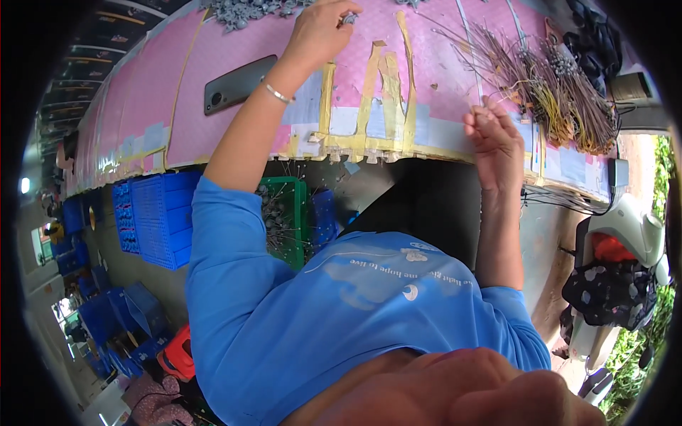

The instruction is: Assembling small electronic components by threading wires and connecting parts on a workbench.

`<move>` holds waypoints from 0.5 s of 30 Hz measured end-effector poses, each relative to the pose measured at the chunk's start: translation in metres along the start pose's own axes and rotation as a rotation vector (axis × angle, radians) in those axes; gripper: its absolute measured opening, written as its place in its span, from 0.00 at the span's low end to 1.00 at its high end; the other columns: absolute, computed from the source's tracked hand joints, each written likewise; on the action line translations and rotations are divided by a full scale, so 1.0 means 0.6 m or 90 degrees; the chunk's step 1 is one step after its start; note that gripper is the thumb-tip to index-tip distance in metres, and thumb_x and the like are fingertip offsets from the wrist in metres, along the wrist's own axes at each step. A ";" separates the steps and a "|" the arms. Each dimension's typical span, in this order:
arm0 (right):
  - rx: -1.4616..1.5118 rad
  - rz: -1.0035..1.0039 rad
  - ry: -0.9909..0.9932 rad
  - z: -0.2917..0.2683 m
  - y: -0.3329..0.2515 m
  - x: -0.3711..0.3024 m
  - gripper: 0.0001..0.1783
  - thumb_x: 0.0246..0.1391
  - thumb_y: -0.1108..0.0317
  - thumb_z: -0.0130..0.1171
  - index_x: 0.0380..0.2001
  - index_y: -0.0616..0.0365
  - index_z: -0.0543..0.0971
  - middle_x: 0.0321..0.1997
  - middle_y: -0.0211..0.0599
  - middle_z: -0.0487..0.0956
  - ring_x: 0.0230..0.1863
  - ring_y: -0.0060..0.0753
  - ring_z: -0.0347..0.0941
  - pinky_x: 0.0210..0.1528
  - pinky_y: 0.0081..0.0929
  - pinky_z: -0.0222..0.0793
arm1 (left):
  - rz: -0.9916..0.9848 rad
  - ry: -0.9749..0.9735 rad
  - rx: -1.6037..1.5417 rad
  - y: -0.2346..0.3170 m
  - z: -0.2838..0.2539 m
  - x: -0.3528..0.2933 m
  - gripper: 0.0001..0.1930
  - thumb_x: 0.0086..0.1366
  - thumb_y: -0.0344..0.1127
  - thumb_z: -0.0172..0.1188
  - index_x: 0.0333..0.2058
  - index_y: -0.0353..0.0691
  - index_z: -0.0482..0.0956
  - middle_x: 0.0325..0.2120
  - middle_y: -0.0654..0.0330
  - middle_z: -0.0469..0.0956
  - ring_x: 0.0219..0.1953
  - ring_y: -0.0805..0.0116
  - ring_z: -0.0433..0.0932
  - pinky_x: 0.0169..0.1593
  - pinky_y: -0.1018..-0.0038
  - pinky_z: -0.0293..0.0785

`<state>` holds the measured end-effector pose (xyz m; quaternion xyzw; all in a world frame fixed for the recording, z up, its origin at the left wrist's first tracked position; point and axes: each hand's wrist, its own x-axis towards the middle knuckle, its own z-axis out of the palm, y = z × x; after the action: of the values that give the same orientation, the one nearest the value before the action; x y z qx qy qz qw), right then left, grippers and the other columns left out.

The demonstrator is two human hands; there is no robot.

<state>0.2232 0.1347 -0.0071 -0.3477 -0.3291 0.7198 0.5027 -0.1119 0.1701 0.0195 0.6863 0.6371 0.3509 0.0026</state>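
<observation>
Pinching a small grey moulded piece [348, 19], seemingly with fingertips for its smallness, the left hand [321, 34] is beyond the dark rectangular phone [229, 92], while the right hand [495, 135], right of that phone, presses its fingertips together.

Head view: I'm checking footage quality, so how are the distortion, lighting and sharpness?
In the head view, the pink table bows and black fills the corners; the greenery at right is bright, the left side dimmer; the grey part in the left hand is too small to judge.
</observation>
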 end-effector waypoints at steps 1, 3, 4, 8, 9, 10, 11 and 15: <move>0.036 0.083 -0.019 0.014 0.003 -0.004 0.19 0.57 0.80 0.54 0.52 0.73 0.70 0.45 0.48 0.79 0.43 0.40 0.80 0.43 0.25 0.81 | -0.006 0.028 -0.038 0.020 -0.009 -0.022 0.15 0.56 0.33 0.65 0.44 0.38 0.81 0.34 0.57 0.84 0.34 0.69 0.83 0.40 0.75 0.79; 0.035 0.143 -0.043 0.024 0.019 -0.004 0.17 0.58 0.78 0.55 0.51 0.71 0.72 0.46 0.47 0.80 0.43 0.36 0.81 0.42 0.24 0.81 | -0.169 -0.056 -0.275 0.066 -0.029 -0.085 0.16 0.60 0.25 0.63 0.48 0.34 0.78 0.34 0.58 0.82 0.34 0.75 0.81 0.37 0.80 0.78; 0.025 0.145 -0.065 0.040 0.022 -0.009 0.17 0.59 0.76 0.56 0.51 0.70 0.73 0.45 0.46 0.80 0.42 0.35 0.81 0.42 0.24 0.81 | -0.187 -0.049 -0.406 0.082 -0.030 -0.125 0.16 0.60 0.24 0.63 0.48 0.33 0.77 0.32 0.58 0.81 0.32 0.75 0.81 0.35 0.80 0.78; -0.040 0.169 -0.161 0.090 0.034 -0.022 0.15 0.58 0.74 0.59 0.48 0.67 0.76 0.41 0.43 0.82 0.38 0.30 0.81 0.38 0.21 0.79 | -0.308 -0.037 -0.684 0.174 -0.024 -0.242 0.16 0.60 0.23 0.64 0.48 0.31 0.76 0.32 0.59 0.81 0.31 0.72 0.82 0.32 0.79 0.77; -0.074 0.160 -0.208 0.100 0.041 -0.023 0.14 0.57 0.74 0.60 0.46 0.66 0.78 0.39 0.42 0.83 0.36 0.28 0.81 0.36 0.20 0.78 | -0.327 -0.040 -0.709 0.182 -0.018 -0.265 0.16 0.60 0.24 0.64 0.47 0.30 0.76 0.33 0.58 0.81 0.30 0.72 0.82 0.32 0.80 0.78; -0.108 0.151 -0.255 0.111 0.046 -0.029 0.12 0.56 0.74 0.62 0.44 0.65 0.79 0.37 0.41 0.84 0.33 0.26 0.80 0.34 0.19 0.76 | -0.347 -0.044 -0.735 0.190 -0.013 -0.281 0.15 0.60 0.24 0.64 0.46 0.29 0.76 0.33 0.56 0.81 0.30 0.71 0.83 0.32 0.80 0.79; -0.159 0.122 -0.248 0.122 0.047 -0.037 0.11 0.54 0.76 0.63 0.42 0.65 0.81 0.35 0.40 0.84 0.31 0.24 0.79 0.33 0.19 0.75 | -0.347 -0.014 -0.778 0.194 -0.008 -0.287 0.15 0.61 0.24 0.63 0.46 0.28 0.75 0.34 0.55 0.81 0.31 0.70 0.84 0.32 0.80 0.80; -0.181 0.061 -0.284 0.139 0.056 -0.059 0.11 0.53 0.77 0.64 0.41 0.65 0.81 0.34 0.39 0.84 0.31 0.24 0.79 0.33 0.19 0.75 | -0.349 0.051 -0.807 0.192 -0.010 -0.298 0.15 0.62 0.25 0.63 0.47 0.29 0.75 0.34 0.56 0.81 0.30 0.70 0.84 0.33 0.79 0.81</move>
<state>0.1464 0.0812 0.0166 -0.2628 -0.5129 0.7481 0.3290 -0.0041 -0.0108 -0.0098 0.3532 0.4592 0.6671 0.4683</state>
